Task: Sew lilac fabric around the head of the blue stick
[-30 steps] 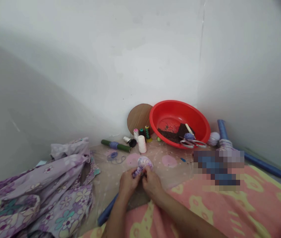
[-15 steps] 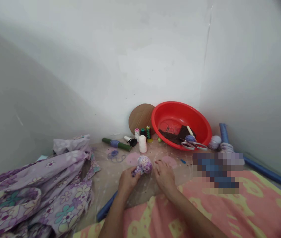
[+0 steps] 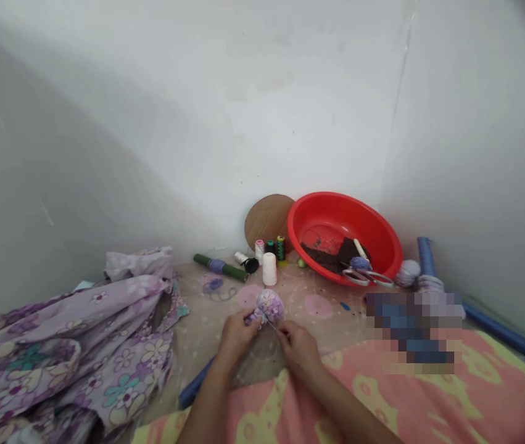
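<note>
My left hand [image 3: 240, 331] is closed around the narrow gathered end of a purple floral cloth bundle [image 3: 270, 304]. The bundle's rounded, stuffed-looking end points up and to the right. My right hand [image 3: 297, 343] pinches a thin pale thread [image 3: 272, 327] that runs to the neck of the bundle. A white thread spool [image 3: 269, 269] stands just beyond the bundle. To the left lies a loose tangle of purple yarn [image 3: 216, 285], near a green stick [image 3: 232, 270] with purple yarn wound on it.
Against the wall a red basin [image 3: 345, 203] leans, with scissors [image 3: 367, 277] at its rim. A cardboard disc [image 3: 266, 222] and several spools stand beside it. Floral cloth [image 3: 118, 351] is heaped at left; a pink-and-yellow blanket [image 3: 382, 401] lies in front. Blue tubes lie right.
My right hand, formerly apart from the bundle with fingers stretched, has moved down and closed in a pinch on the thread. My left hand keeps its hold. The view has shifted slightly.
</note>
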Motion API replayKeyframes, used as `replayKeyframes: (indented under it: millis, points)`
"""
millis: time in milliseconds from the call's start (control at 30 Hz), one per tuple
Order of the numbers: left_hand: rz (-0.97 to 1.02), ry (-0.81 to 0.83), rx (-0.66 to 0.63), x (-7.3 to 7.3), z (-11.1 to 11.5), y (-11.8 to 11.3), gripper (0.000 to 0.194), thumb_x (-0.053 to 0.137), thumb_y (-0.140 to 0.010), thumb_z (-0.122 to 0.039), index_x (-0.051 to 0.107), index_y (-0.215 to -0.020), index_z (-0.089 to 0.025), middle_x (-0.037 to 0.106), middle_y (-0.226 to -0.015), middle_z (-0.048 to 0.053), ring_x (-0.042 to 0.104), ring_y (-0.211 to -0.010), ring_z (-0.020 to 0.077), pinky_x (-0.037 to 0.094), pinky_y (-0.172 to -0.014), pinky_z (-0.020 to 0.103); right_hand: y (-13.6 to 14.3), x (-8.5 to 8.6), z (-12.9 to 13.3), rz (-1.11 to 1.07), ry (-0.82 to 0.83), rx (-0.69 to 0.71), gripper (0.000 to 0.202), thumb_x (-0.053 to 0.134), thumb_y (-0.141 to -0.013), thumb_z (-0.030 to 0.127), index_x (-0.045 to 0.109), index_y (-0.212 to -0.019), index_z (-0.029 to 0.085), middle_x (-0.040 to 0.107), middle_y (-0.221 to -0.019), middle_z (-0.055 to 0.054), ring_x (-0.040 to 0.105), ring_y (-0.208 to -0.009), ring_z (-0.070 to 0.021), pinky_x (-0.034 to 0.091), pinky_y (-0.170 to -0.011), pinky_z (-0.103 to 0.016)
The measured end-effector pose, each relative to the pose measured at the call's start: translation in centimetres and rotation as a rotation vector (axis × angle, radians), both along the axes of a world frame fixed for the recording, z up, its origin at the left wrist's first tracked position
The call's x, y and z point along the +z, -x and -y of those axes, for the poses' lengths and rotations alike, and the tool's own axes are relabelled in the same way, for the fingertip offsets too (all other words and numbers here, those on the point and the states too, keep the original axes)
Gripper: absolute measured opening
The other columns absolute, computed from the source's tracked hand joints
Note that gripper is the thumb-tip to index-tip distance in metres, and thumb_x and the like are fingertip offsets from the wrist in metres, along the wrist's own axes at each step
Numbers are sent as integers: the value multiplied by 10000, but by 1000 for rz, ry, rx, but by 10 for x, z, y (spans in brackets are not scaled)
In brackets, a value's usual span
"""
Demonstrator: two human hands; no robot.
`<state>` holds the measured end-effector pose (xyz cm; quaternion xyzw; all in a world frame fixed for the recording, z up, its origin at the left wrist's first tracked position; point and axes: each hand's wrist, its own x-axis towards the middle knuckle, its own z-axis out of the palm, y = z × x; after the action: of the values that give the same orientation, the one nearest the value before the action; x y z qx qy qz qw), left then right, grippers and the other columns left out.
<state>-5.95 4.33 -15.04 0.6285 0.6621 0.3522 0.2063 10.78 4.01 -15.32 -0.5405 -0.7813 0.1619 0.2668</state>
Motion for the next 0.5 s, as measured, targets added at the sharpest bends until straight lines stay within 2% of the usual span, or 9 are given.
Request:
replayKeyframes:
  millis: [100,233,500]
  points:
    - [13,1,-7,-1,-1,2,444,482,-702,-399,609,-1026,-123,658,-927,81,584,-822,204,427,-701,258,1,-1,4,16,32,-15,204,401,-801,228,604,-792,205,652,-718,-19,582,-681,-149,298,-554,-218]
    - [30,-4,-36,-3,-3,5,435,471,-713,-399,611,-1024,-130,662,-915,65,586,-808,195,428,-687,247,0,-1,9,114,0,1,209,407,-796,224,611,-754,204,664,-722,-35,597,-695,-162,289,-547,-222]
    - [48,44,11,9,0,-2,479,448,-703,-491,641,-945,-125,671,-815,60,583,-728,182,414,-640,238,4,6,25,293,-104,212,220,387,-801,192,601,-749,189,664,-726,-48,599,-665,-167,292,-535,-234]
